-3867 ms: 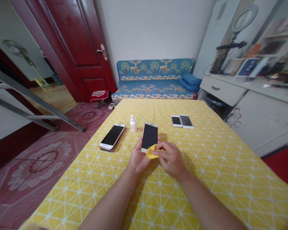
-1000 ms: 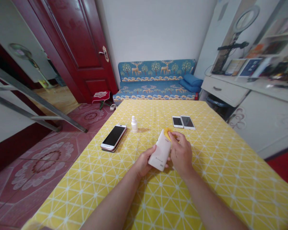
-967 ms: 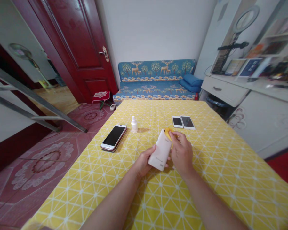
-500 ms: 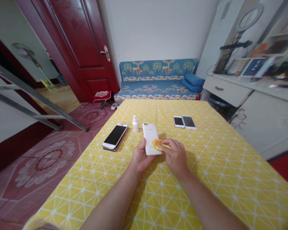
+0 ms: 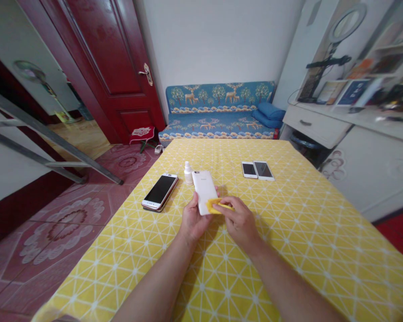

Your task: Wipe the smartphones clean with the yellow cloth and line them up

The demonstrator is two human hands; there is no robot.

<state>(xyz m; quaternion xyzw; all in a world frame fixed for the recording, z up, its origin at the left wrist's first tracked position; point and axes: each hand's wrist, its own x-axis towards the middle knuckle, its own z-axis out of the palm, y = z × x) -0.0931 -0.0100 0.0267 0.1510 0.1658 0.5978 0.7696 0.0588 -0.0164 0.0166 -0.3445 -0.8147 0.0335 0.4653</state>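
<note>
White phone (image 5: 204, 191) held, 1 | yellow cloth (image 5: 215, 206) 1 | table phones 3

White phone (image 5: 204, 190) showing smooth, semi-gloss plastic-looking back. Yellow cloth (image 5: 216, 206) looking soft, matt, crumpled. Table (image 5: 289, 232) wearing smooth yellow patterned cover, faint sheen. Phone (image 5: 160, 191) at left showing glossy black glass, pinkish metallic edge. Small bottle (image 5: 187, 173) looking white matt plastic. Door (image 5: 114, 58) gleaming, lacquered red wood.

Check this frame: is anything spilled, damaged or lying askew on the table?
Nothing stands out. The left hand holds a white phone back side up, the right hand presses a yellow cloth on it; the small bottle stands upright.
</note>
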